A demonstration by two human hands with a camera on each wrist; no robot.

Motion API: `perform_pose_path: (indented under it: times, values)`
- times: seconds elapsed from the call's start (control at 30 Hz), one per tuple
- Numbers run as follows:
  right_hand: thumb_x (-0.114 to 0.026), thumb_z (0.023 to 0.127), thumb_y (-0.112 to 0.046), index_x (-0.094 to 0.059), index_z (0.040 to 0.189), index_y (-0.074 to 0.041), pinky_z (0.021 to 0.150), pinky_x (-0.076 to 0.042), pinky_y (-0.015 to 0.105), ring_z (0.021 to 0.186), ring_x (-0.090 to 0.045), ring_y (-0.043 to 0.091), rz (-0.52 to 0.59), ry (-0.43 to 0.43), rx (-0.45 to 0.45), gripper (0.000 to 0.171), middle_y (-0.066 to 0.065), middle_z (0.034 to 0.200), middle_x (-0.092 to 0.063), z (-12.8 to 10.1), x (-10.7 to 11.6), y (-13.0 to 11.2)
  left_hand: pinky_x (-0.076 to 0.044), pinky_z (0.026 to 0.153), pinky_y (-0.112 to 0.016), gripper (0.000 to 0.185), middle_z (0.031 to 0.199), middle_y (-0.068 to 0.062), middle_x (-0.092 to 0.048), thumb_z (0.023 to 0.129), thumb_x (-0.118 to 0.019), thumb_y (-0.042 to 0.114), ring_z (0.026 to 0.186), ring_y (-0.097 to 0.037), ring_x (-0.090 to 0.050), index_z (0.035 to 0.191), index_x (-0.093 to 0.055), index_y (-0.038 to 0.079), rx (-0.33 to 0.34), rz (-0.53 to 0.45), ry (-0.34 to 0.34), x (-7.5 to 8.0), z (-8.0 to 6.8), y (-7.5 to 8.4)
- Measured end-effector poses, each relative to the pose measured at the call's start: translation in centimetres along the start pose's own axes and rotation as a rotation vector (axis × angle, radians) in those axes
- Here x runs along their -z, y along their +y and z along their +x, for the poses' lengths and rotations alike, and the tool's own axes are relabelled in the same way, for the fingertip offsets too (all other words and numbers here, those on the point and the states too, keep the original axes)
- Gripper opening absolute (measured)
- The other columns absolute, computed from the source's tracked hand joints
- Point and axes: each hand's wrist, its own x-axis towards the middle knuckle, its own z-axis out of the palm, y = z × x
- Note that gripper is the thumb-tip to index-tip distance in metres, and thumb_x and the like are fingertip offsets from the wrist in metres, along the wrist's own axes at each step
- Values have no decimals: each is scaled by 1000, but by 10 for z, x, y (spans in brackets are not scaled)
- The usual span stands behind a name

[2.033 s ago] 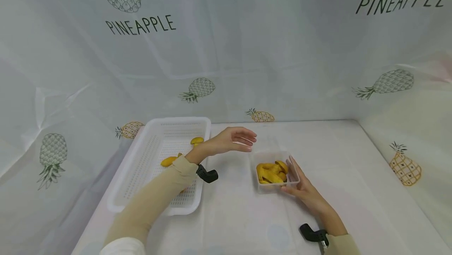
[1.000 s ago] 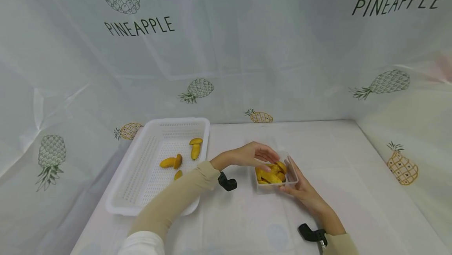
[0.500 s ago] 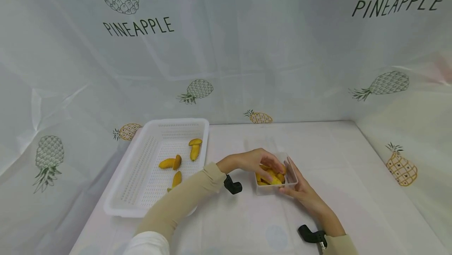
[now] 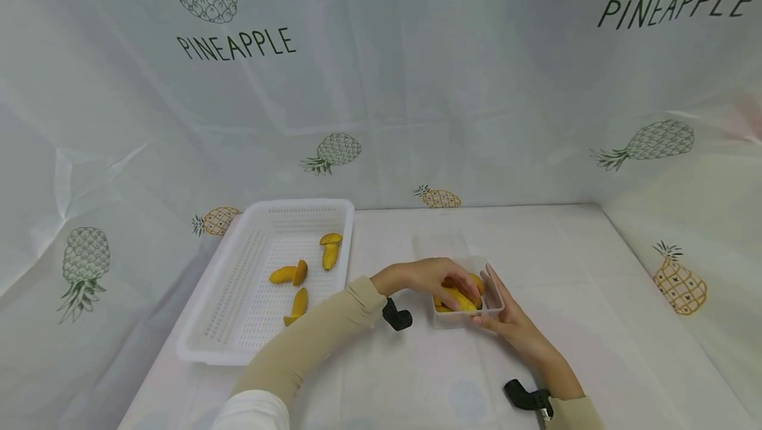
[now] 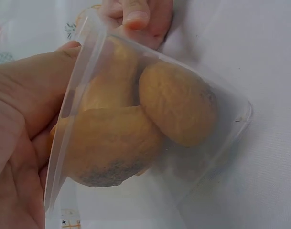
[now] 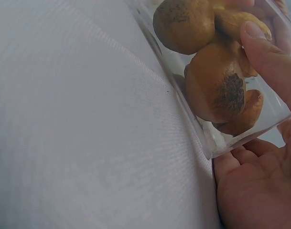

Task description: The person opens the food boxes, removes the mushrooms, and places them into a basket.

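Note:
Several yellow mushrooms fill a small clear plastic box on the table. Reaching into it from the left, my left hand has its thumb and fingers curled about a mushroom; the fingertips are partly hidden. My right hand grips the box's right side, thumb near the front and fingers along the wall. Through the plastic in the left wrist view, a mushroom with a rounded cap shows beside others. In the right wrist view, a mushroom cap bears a dark rough patch.
A white perforated basket stands to the left, holding a few yellow mushrooms. Behind the box lies a faint clear flat piece, perhaps its lid. A pineapple-printed sheet hangs behind the table.
My left hand has moved right from beside the basket, down into the box and onto the mushrooms there. My right hand has stayed on the box.

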Motion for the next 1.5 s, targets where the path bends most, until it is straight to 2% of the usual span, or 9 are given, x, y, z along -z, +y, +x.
perform_pose_path:
  times: [0.3, 0.53, 0.73, 0.93, 1.17, 1.23, 1.37, 1.43, 1.5]
  values:
    - [-69, 92, -1, 7, 161, -25, 99, -38, 12, 147, 16, 41, 6, -2, 1, 105, 16, 165, 12, -1, 0, 0, -41, 100, -13, 39, 119, 5, -70, 85, -78, 3, 108, 6, -59, 122, -69, 6, 70, 193, 18, -4, 2, -4]
    - [-68, 93, -1, 6, 161, -24, 101, -27, 7, 148, 14, 39, -27, -6, 19, 103, 16, 165, 8, 0, 1, 3, -40, 97, -11, 38, 113, 15, -70, 83, -80, 7, 106, 10, -56, 120, -72, 14, 109, 305, 50, -5, 1, -3]
    - [-68, 93, -1, 5, 161, -27, 102, -27, 8, 148, 14, 39, -29, -5, 12, 103, 16, 166, 8, -1, 1, 3, -41, 95, -11, 36, 111, 17, -70, 84, -80, 9, 106, 9, -55, 119, -74, 16, 104, 301, 66, -5, 0, -4]
    - [-68, 94, -2, 5, 161, -28, 112, -20, 36, 149, 11, 38, -50, 5, -7, 103, 14, 166, 5, -1, 1, 2, -42, 95, -12, 34, 112, 15, -70, 86, -78, 10, 106, 6, -55, 120, -74, 14, 91, 274, 76, -5, -1, -5]
    - [-67, 94, -1, 6, 161, -26, 101, -26, 7, 148, 13, 38, -13, -3, 0, 102, 16, 165, 7, 0, 1, 2, -47, 92, -16, 32, 115, -2, -71, 88, -76, 4, 103, 1, -57, 119, -72, 4, 48, 169, 145, -4, -4, -2]
    - [-67, 94, -2, 6, 161, -26, 104, -26, 10, 149, 12, 38, -25, 0, -3, 102, 16, 166, 6, 0, 0, 2, -48, 90, -18, 32, 117, -5, -71, 88, -76, 4, 103, 1, -58, 120, -72, 3, 41, 130, 169, -4, -4, -2]
    - [-67, 94, -3, 6, 161, -26, 115, -18, 39, 149, 10, 38, -47, 8, -12, 102, 15, 166, 6, 0, 0, 1, -49, 89, -19, 34, 119, -2, -71, 88, -76, 5, 102, 1, -59, 122, -71, 4, 47, 88, 202, -3, -4, -3]
    - [-67, 94, -3, 5, 161, -28, 115, -17, 37, 149, 10, 37, -47, 10, -12, 102, 15, 166, 6, 0, 0, 1, -50, 88, -20, 34, 119, 0, -71, 88, -76, 6, 102, 1, -60, 122, -71, 5, 46, 82, 212, -2, -4, -3]
    - [-67, 94, -2, 5, 161, -29, 114, -21, 26, 149, 10, 38, -44, 12, -10, 102, 15, 166, 7, 0, 0, 2, -50, 89, -21, 35, 119, 0, -71, 88, -76, 6, 102, 0, -60, 123, -71, 4, 40, 74, 221, 0, -4, -2]
